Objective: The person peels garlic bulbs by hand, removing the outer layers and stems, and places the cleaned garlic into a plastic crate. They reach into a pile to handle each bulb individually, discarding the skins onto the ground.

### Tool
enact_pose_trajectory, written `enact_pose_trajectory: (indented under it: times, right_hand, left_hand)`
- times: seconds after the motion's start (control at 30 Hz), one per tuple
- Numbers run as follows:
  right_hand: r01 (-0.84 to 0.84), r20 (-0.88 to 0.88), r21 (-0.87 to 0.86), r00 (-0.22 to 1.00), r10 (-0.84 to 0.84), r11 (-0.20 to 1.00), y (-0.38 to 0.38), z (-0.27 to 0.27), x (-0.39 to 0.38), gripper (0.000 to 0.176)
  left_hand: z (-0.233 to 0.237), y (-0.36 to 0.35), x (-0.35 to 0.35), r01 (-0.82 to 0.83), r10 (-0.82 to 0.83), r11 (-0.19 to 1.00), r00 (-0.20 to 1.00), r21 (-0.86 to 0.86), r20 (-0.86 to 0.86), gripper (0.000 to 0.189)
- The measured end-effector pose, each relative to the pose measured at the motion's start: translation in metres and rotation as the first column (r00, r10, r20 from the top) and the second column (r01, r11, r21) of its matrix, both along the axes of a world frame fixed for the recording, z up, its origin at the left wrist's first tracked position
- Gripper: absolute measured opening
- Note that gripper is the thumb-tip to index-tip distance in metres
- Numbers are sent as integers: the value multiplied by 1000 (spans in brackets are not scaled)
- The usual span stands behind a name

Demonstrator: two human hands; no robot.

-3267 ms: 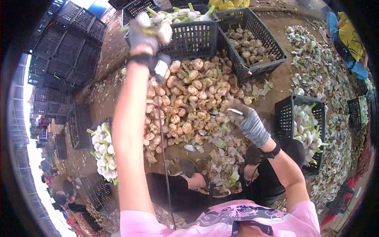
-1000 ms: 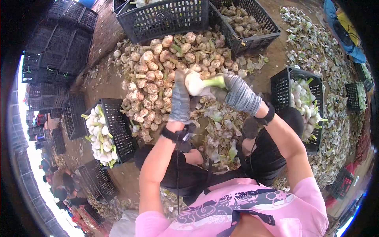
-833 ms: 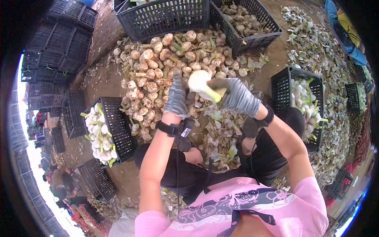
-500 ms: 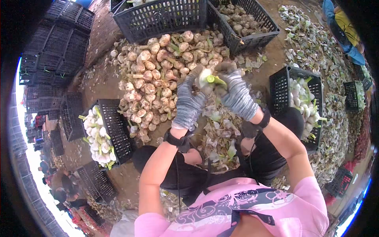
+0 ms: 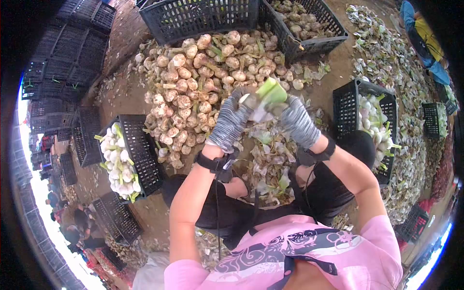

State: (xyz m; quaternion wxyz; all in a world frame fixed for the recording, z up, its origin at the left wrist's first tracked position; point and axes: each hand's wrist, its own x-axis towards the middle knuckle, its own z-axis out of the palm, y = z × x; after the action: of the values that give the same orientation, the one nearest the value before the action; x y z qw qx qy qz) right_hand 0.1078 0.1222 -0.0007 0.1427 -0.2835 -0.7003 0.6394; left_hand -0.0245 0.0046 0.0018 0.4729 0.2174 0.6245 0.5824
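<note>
Both hands wear grey striped gloves and meet in front of the garlic pile [image 5: 193, 92]. My left hand [image 5: 233, 118] is closed round a garlic bulb, whose white side [image 5: 244, 99] shows by the fingers. At the green stem and loose leaves [image 5: 272, 93] of that garlic, my right hand [image 5: 296, 118] has its fingers closed; they are partly blurred. Below the hands, peeled skins and leaves [image 5: 270, 159] lie on the ground between the knees.
Black crates of white garlic stand at left [image 5: 140, 152] and right [image 5: 347, 108]. Behind the pile are two more crates [image 5: 200, 21], [image 5: 316, 44]. Stacked crates [image 5: 65, 53] rise at far left. Another person [image 5: 425, 41] is at upper right; skins cover the right-hand ground.
The garlic's green stem has tipped upward, and its leaves now spread between my hands. My right hand has moved slightly down and right. The view has shifted a little.
</note>
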Motion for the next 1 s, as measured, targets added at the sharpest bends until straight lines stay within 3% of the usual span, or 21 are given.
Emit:
enact_pose_trajectory:
  times: [0.03,0.07,0.17,0.2,0.23,0.27,0.3,0.33,0.37,0.43,0.53,0.57,0.63,0.7,0.73,0.77,0.83,0.9,0.93,0.97,1.0]
  right_hand:
    - [-35,55,-136,998,43,990,3,7,1,23]
    - [-15,-92,-288,996,-13,957,3,6,3,19]
    - [-5,-341,-163,939,-51,987,7,-23,6,20]
    - [-31,-368,84,928,60,996,9,9,1,19]
    - [-31,-369,85,928,61,996,10,11,2,19]
    - [-68,-338,-103,941,30,992,11,12,4,17]
    - [-96,-300,-287,954,6,953,12,13,5,16]
    - [-95,-302,-285,953,4,954,12,10,4,16]
    - [-27,-300,-347,950,-83,938,11,5,2,16]
    - [33,-292,-403,942,-163,915,8,1,0,17]
    - [18,-161,69,987,-6,997,3,-4,1,20]
    - [19,-160,68,987,-8,998,8,-7,1,20]
    - [60,-239,-245,964,-120,968,18,-12,2,21]
    - [65,-356,-128,928,-107,990,24,-13,0,19]
    - [30,-261,-602,937,-232,798,33,-10,-1,14]
    - [10,-116,-919,949,-294,393,39,-7,-2,15]
    - [65,-44,-905,968,-246,421,34,-18,0,14]
    - [115,27,-886,980,-197,450,22,-19,2,17]
    - [73,-94,-573,984,-153,817,8,-16,1,17]
    - [37,-183,-121,981,-59,992,1,-13,0,20]
    - [34,-188,-117,981,-56,992,2,-9,3,20]
  left_hand:
    - [0,-2,-1,1,-1,1000,1000,-3,5,40]
    - [0,-3,-2,-10,6,999,992,33,125,43]
    - [1,-6,-9,-17,-9,997,951,81,308,52]
    - [8,-6,-11,12,-45,996,927,90,372,53]
    - [12,-6,-12,41,-82,994,898,102,433,55]
    - [11,-5,-13,42,-83,994,898,104,432,55]
    - [8,-4,-13,43,-65,994,970,98,234,52]
    - [6,-2,-14,43,-46,995,999,93,25,49]
    - [4,0,-17,46,-48,994,999,96,24,49]
    - [3,1,-20,-4,44,997,843,76,-536,43]
    - [13,3,-11,-53,91,993,908,101,-409,27]
    - [17,2,-9,-70,102,991,945,113,-312,23]
    - [23,-1,-11,-50,74,994,961,94,-267,20]
    - [24,-4,-17,-33,50,996,974,80,-220,18]
    - [23,-5,-22,80,-19,981,946,175,-325,18]
    - [22,-6,-25,201,-75,946,898,253,-433,19]
    - [21,-7,-25,223,-137,925,952,309,-275,21]
    - [12,-7,-17,-12,-164,872,934,490,316,27]
    - [11,-7,-10,-141,-98,865,894,481,437,34]
    - [1,-8,-9,-216,-15,870,887,444,461,37]
    - [-5,-8,-12,-270,-15,885,798,380,602,37]
